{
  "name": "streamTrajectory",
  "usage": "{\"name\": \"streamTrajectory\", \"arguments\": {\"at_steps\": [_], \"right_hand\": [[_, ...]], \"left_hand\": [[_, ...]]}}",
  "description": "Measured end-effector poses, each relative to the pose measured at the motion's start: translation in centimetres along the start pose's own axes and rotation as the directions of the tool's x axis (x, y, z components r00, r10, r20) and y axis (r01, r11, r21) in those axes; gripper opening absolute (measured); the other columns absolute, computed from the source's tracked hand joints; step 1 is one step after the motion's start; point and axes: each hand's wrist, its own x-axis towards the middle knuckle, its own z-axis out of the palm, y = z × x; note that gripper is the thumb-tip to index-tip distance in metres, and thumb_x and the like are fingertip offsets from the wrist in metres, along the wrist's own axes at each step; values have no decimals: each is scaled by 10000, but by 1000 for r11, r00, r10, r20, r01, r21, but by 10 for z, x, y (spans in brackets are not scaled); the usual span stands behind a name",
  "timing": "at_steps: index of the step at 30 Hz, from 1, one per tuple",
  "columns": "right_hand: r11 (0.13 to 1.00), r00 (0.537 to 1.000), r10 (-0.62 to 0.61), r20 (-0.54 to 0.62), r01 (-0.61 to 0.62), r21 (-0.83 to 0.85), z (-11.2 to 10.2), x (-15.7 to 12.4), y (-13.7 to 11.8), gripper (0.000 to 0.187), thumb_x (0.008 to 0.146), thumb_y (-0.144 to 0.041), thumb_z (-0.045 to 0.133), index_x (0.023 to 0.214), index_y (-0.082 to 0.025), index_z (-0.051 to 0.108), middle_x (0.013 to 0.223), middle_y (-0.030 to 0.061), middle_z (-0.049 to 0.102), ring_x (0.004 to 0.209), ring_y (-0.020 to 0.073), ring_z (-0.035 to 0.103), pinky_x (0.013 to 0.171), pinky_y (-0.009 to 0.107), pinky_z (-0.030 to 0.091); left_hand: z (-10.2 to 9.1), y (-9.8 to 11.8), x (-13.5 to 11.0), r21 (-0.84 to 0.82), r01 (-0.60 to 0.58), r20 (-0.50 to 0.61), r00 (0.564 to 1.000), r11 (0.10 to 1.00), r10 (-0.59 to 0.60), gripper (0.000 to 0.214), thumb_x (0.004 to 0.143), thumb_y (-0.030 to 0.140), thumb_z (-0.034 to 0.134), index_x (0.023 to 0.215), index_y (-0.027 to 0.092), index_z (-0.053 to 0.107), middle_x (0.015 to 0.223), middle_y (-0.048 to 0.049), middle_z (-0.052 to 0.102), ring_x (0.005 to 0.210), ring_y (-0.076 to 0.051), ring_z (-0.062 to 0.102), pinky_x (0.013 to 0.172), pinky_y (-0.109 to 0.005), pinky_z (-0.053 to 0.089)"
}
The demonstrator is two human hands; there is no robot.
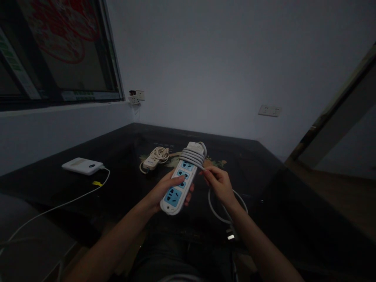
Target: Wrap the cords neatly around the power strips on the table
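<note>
My left hand [164, 192] grips a white power strip [181, 181] with blue sockets, thumb across its face, holding it above a dark table [117, 156]. Several turns of its white cable [192, 156] are wound round the strip's far end. My right hand [219, 182] pinches that cable just right of the strip. The loose length of cable [216, 207] hangs in a loop below my right hand and runs down toward my lap.
A smaller beige power strip with a coiled cord [154, 158] lies on the table behind. At the left, a white flat device [82, 165] has a white cable trailing off the table edge. Wall sockets [269, 110] sit on the back wall; a window is upper left.
</note>
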Motion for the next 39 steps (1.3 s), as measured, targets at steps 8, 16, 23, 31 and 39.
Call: {"name": "streamTrajectory", "arguments": {"at_steps": [8,16,23,31,39], "right_hand": [[986,993,61,99,-75,148,-1,-3,2,443,774,-600,608,649,-174,593,525,-31,421,466,89,315,455,233,197],[960,965,81,248,-142,241,-9,1,13,541,739,-697,571,620,-169,589,558,-13,450,520,106,337,495,235,228],[977,956,78,284,-130,169,-16,13,17,531,736,-697,574,685,-170,610,628,-2,507,545,103,386,522,228,293],[1000,980,-27,198,24,17,-17,27,25,567,788,-714,478,689,-174,617,603,-2,498,566,125,416,550,246,326],[998,964,6,267,11,-63,-14,15,46,524,837,-652,467,689,-169,608,635,3,527,635,142,485,625,257,379]], "left_hand": [[1,1,-4,-217,79,172,984,973,-42,349,774,368,624,1009,158,474,754,-14,570,521,-108,566,476,-226,478],[1,8,-9,-324,61,213,977,944,10,282,758,397,588,866,160,480,671,27,442,394,-44,369,368,-189,325],[6,12,-6,-230,-13,165,985,973,53,326,744,414,571,939,156,533,784,-33,574,450,-66,421,414,-213,359],[11,16,4,-156,-54,1,999,986,54,454,800,402,495,1191,174,522,1090,-138,642,510,-91,438,424,-230,368],[-1,10,9,-150,-61,-36,998,987,57,493,828,370,475,1288,193,459,1141,-135,626,745,-200,640,463,-246,453]]}}
